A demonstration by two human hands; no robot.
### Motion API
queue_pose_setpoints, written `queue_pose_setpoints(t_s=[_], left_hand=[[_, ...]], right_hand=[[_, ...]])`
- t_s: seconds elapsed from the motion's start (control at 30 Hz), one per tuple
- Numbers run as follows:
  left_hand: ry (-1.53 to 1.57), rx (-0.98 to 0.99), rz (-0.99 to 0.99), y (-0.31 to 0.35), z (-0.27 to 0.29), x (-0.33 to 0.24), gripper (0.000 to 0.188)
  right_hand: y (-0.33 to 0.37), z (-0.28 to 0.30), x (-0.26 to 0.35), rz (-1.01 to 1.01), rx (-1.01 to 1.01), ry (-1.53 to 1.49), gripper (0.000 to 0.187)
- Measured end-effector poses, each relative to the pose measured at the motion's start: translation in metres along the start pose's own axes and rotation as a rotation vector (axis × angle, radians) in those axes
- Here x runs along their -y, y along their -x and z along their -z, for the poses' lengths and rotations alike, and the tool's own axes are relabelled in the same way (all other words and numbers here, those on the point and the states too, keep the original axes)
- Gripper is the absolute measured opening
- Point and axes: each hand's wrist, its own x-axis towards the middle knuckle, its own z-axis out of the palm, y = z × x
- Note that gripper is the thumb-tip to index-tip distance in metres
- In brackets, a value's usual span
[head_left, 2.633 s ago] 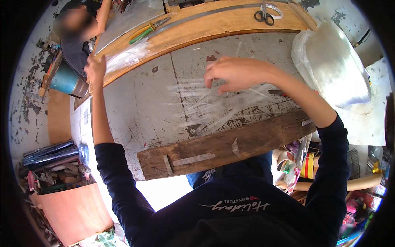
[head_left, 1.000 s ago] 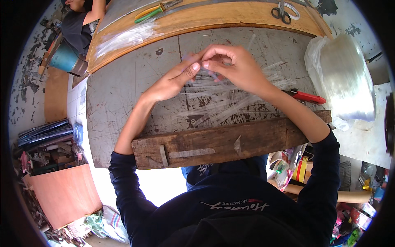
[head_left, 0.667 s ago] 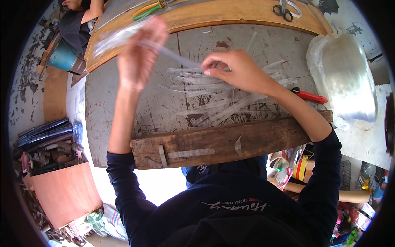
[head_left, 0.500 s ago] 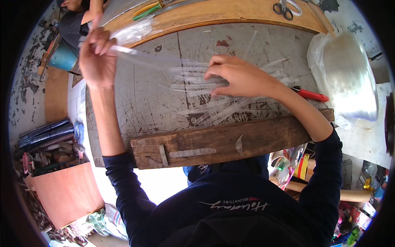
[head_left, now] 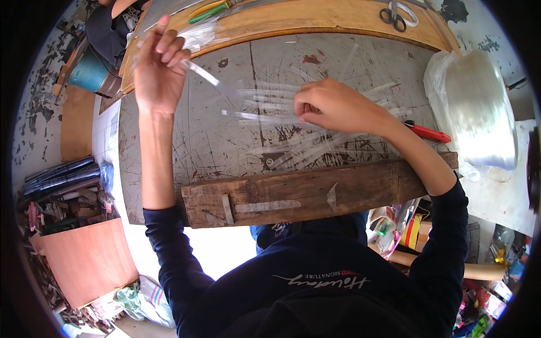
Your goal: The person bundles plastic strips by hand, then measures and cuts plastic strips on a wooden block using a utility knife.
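Raised at the far left of the table, my left hand [head_left: 162, 73] has its palm toward me and its fingers curled. A clear plastic strip [head_left: 203, 74] sticks out from them toward the middle. My right hand [head_left: 341, 107] is closed in a pinch over a loose pile of clear strips [head_left: 304, 149]. From its fingertips another clear strip [head_left: 248, 116] runs leftward, low over the table. How many strips my left hand holds is hidden.
An old wooden beam [head_left: 270, 197] lies along the near edge of the scratched grey table [head_left: 208, 152]. To the right are a red-handled cutter [head_left: 431, 133] and a big roll of clear plastic [head_left: 479, 112]. Scissors [head_left: 393, 18] and green-handled pliers [head_left: 209, 13] rest on the far wooden board [head_left: 315, 19].
My left hand has shifted right, with its strip now slanting down toward the pile. My right hand's fingers, apart over the pile before, have closed on a strip.
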Motion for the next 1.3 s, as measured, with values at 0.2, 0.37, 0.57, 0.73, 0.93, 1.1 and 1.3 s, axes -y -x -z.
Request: queue_pose_setpoints(t_s=[0.2, 0.37, 0.57, 0.73, 0.93, 1.1, 1.3], left_hand=[[-0.299, 0.008, 0.237, 0.011, -0.016, 0.050, 0.036], [-0.412, 0.141, 0.289, 0.023, -0.025, 0.076, 0.051], [-0.425, 0.298, 0.330, 0.025, -0.017, 0.077, 0.056], [-0.705, 0.228, 0.489, 0.030, -0.036, 0.076, 0.051], [-0.571, 0.166, 0.266, 0.010, -0.009, 0.048, 0.031], [-0.060, 0.145, -0.025, -0.001, -0.004, -0.017, 0.011], [0.046, -0.015, -0.295, 0.002, -0.020, -0.050, 0.007]], right_hand=[[-0.004, 0.018, 0.007, -0.018, -0.265, -0.385, 0.013], [-0.003, 0.017, 0.015, -0.098, -0.373, -0.612, 0.016], [-0.005, 0.008, 0.015, -0.060, -0.472, -0.731, 0.016], [-0.006, -0.004, 0.016, -0.022, -0.454, -0.703, 0.016], [-0.007, 0.000, 0.009, 0.067, -0.567, -0.426, 0.017], [0.004, 0.018, 0.009, 0.026, -0.321, -0.155, 0.020], [0.012, -0.007, 0.006, 0.113, -0.118, 0.170, 0.021]])
